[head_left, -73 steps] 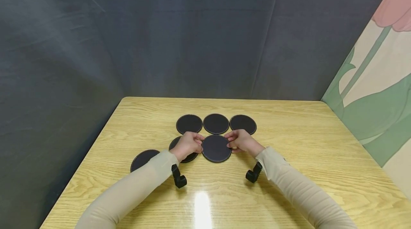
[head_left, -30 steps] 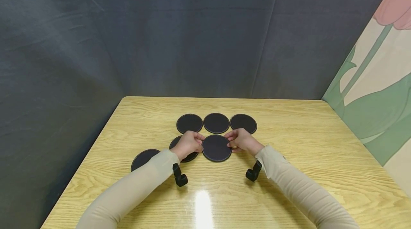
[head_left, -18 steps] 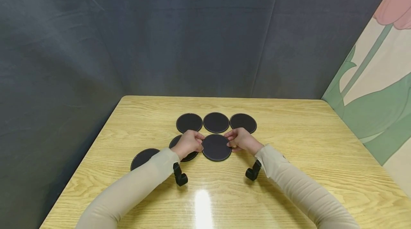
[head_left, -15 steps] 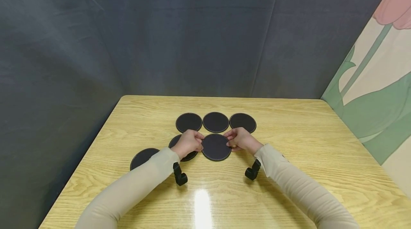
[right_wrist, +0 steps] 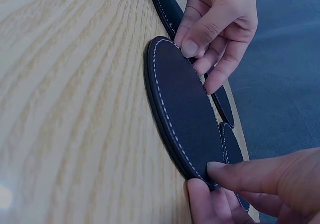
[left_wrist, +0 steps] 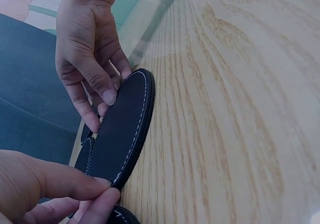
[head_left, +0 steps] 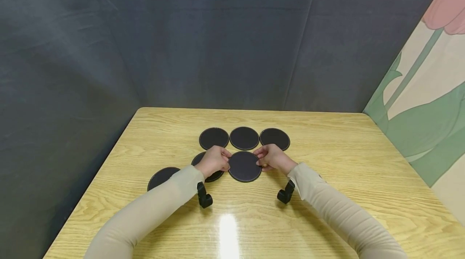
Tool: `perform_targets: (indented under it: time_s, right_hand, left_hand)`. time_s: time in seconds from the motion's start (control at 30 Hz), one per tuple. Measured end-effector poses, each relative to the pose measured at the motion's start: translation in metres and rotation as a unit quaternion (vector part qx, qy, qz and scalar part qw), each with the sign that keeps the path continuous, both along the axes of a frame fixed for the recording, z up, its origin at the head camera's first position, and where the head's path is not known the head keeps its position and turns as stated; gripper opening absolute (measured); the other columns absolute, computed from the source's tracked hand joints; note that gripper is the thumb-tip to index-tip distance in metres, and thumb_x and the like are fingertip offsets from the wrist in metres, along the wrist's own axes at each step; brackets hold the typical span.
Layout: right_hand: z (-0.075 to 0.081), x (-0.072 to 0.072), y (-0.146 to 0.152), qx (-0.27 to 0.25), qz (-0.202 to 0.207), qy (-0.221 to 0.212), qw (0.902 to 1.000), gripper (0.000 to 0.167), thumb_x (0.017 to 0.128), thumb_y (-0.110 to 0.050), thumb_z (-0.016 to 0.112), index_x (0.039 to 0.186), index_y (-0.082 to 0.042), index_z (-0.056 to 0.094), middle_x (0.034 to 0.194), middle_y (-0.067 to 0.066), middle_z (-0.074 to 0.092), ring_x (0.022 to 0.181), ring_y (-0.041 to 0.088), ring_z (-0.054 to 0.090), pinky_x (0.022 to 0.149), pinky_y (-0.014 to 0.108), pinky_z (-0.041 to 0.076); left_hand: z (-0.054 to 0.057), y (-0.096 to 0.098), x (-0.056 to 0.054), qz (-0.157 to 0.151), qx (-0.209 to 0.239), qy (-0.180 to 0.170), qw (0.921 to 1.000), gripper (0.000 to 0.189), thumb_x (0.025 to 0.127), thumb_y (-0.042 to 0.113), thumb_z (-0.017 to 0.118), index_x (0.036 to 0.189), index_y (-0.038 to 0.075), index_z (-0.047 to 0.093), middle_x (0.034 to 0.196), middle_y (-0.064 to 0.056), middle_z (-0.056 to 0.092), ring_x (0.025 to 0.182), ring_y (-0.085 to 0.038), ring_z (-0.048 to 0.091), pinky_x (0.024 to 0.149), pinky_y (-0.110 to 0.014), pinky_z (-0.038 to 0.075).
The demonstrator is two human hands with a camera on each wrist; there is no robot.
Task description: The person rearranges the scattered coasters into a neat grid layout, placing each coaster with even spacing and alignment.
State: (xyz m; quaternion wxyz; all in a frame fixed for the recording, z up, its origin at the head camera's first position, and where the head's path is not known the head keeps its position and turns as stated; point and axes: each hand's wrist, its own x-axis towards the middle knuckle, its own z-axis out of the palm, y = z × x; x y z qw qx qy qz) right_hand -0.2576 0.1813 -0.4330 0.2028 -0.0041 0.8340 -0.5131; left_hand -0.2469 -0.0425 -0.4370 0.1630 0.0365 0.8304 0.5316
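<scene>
Both hands are on one round black coaster (head_left: pixel 245 166) with pale stitching round its rim. My left hand (head_left: pixel 213 159) pinches its left edge between thumb and fingers. On the opposite edge my right hand (head_left: pixel 273 157) has the thumb on top and fingers at and under the rim, as the right wrist view shows. In both wrist views the edge looks layered, and the coaster sits close over the wood. Another black coaster (head_left: pixel 216 176) lies partly hidden under my left hand.
Behind the hands, three like coasters lie in a row: left (head_left: pixel 214 138), middle (head_left: pixel 244 138) and right (head_left: pixel 275 138). One more coaster (head_left: pixel 162 177) is partly covered by the left sleeve. The wooden table (head_left: pixel 327 142) meets a dark curtain (head_left: pixel 225 49) at its far edge.
</scene>
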Motion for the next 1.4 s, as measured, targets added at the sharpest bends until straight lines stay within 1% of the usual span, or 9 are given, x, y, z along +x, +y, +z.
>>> perform_targets:
  time_s: [0.17,0.3,0.5,0.67,0.83,1.0,1.2,1.3,1.4]
  right_hand:
    - [0.0,0.0,0.0,0.003,-0.003,0.0,1.0,0.033,0.084,0.013,0.064,0.117,0.007,0.059,0.087,0.005,0.052,0.07,0.012,0.059,0.058,0.026,0.056]
    - [-0.001,0.0,0.0,0.004,-0.007,-0.002,1.0,0.033,0.083,0.014,0.064,0.115,0.007,0.06,0.086,0.004,0.052,0.068,0.011,0.059,0.057,0.025,0.056]
    - [0.0,0.0,0.0,0.003,-0.008,-0.002,1.0,0.033,0.082,0.014,0.065,0.115,0.007,0.06,0.086,0.004,0.053,0.068,0.011,0.06,0.057,0.026,0.057]
    - [0.001,-0.001,0.0,0.006,-0.005,-0.003,1.0,0.033,0.083,0.013,0.065,0.115,0.007,0.06,0.087,0.005,0.053,0.068,0.012,0.06,0.057,0.026,0.057]
    - [0.0,-0.002,0.0,0.007,-0.003,-0.007,1.0,0.032,0.083,0.013,0.066,0.114,0.007,0.06,0.088,0.006,0.052,0.069,0.012,0.06,0.057,0.027,0.057]
    - [0.0,-0.002,0.0,0.008,0.001,-0.004,1.0,0.031,0.084,0.013,0.065,0.114,0.007,0.06,0.087,0.006,0.051,0.071,0.013,0.062,0.058,0.027,0.058]
    - [0.001,-0.002,-0.001,0.012,0.0,-0.002,0.9999,0.031,0.084,0.013,0.064,0.114,0.007,0.06,0.086,0.005,0.051,0.072,0.013,0.063,0.058,0.027,0.057]
    - [0.0,-0.002,-0.001,0.014,0.0,-0.002,0.9999,0.031,0.084,0.013,0.064,0.114,0.007,0.06,0.086,0.005,0.051,0.073,0.013,0.063,0.059,0.027,0.058]
    - [0.0,-0.002,-0.001,0.015,-0.001,-0.003,0.9999,0.03,0.085,0.012,0.064,0.114,0.007,0.061,0.087,0.005,0.052,0.073,0.013,0.062,0.059,0.027,0.058]
  left_hand:
    - [0.001,0.0,0.0,0.0,0.002,-0.005,1.0,0.045,0.07,-0.018,0.063,0.113,-0.006,0.065,0.092,-0.014,0.062,0.065,-0.016,0.047,0.049,-0.022,0.037]
    - [0.001,0.0,0.001,-0.002,-0.007,-0.005,1.0,0.045,0.07,-0.018,0.062,0.113,-0.006,0.064,0.093,-0.014,0.062,0.067,-0.016,0.048,0.05,-0.022,0.039]
    - [0.003,0.0,0.001,-0.006,-0.007,-0.008,0.9999,0.044,0.071,-0.019,0.061,0.113,-0.007,0.063,0.093,-0.015,0.061,0.065,-0.016,0.047,0.051,-0.024,0.04]
    - [0.006,0.0,0.002,-0.009,-0.001,-0.015,0.9998,0.042,0.073,-0.019,0.061,0.114,-0.008,0.061,0.088,-0.013,0.058,0.061,-0.016,0.043,0.051,-0.025,0.039]
    - [0.007,-0.001,0.002,-0.01,0.008,-0.017,0.9998,0.043,0.072,-0.019,0.059,0.114,-0.008,0.061,0.082,-0.009,0.053,0.058,-0.015,0.039,0.05,-0.025,0.036]
    - [0.007,-0.001,0.002,-0.007,0.01,-0.023,0.9997,0.043,0.072,-0.019,0.059,0.113,-0.008,0.061,0.08,-0.007,0.052,0.058,-0.015,0.039,0.051,-0.025,0.037]
    - [0.009,-0.001,0.004,-0.005,0.014,-0.025,0.9996,0.041,0.074,-0.018,0.061,0.114,-0.009,0.061,0.084,-0.01,0.055,0.061,-0.015,0.047,0.054,-0.025,0.046]
    - [0.01,0.0,0.004,-0.008,0.013,-0.028,0.9995,0.039,0.077,-0.016,0.063,0.116,-0.009,0.061,0.088,-0.012,0.057,0.067,-0.016,0.058,0.061,-0.027,0.056]
    - [0.011,-0.001,0.003,-0.012,0.007,-0.03,0.9994,0.038,0.079,-0.013,0.064,0.117,-0.009,0.061,0.09,-0.013,0.057,0.075,-0.021,0.066,0.069,-0.031,0.06]
